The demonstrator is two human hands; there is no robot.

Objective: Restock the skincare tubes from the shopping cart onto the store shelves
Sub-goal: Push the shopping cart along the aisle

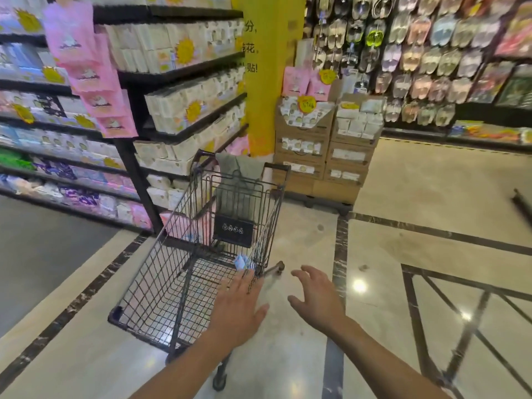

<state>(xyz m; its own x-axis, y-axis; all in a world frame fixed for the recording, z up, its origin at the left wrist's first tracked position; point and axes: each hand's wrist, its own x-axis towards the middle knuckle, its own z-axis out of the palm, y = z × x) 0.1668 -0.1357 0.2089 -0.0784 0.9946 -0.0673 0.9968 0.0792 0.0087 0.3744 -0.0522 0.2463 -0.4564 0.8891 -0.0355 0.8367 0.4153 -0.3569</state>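
The step in hand seems to be the fetching of stock: both hands reach for the shopping cart [161, 272], which stands at 12 o'clock from the person, and nothing is taken yet. The left hand [241, 306] is over the cart's right rim, fingers straight and released, grasping nothing; whether it touches the wire I cannot tell. The right hand [316, 298], at 1 o'clock just beside the cart, is also released, fingers spread.

The basket looks almost bare; one small pale blue item [240, 262] lies at its bottom just beyond the left fingertips, perhaps a skincare tube, but it is too blurred to be sure. The next move probably calls for lowering a hand into the basket and closing on this item, then turning to the store shelves [184, 64] at 10 o'clock.

As for writing: the yellow pillar [270, 96] at 12 o'clock shows the characters 分, 花 and 贴; a black plate [233, 233] in the cart carries small round icons; the other labels are unreadable.
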